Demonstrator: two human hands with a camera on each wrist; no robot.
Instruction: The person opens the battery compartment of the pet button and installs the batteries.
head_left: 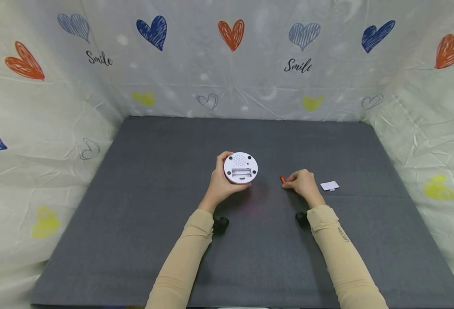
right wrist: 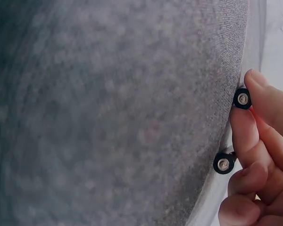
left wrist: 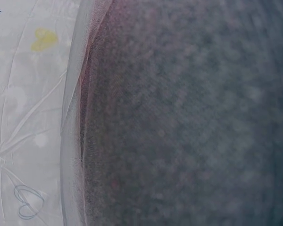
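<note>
My left hand [head_left: 223, 180] grips a round white device [head_left: 241, 163] by its edge, fingers at its far left and thumb along its near side. The device's underside faces up, showing small dark feet, a patch of speaker holes and an uncovered battery compartment [head_left: 242, 172] with no battery in it. To the right, my right hand [head_left: 304, 184] pinches a red-orange battery [head_left: 282, 179] between thumb and fingers, low over the table. In the right wrist view the end of this battery [right wrist: 243, 99] shows, and a second battery [right wrist: 223, 163] sits against the lower fingers.
A small white battery cover [head_left: 329, 186] with a tab lies on the grey cloth-covered table [head_left: 153, 214], right of my right hand. White curtains [head_left: 230, 77] printed with hearts stand around the back and sides. Mostly blurred tabletop fills the left wrist view.
</note>
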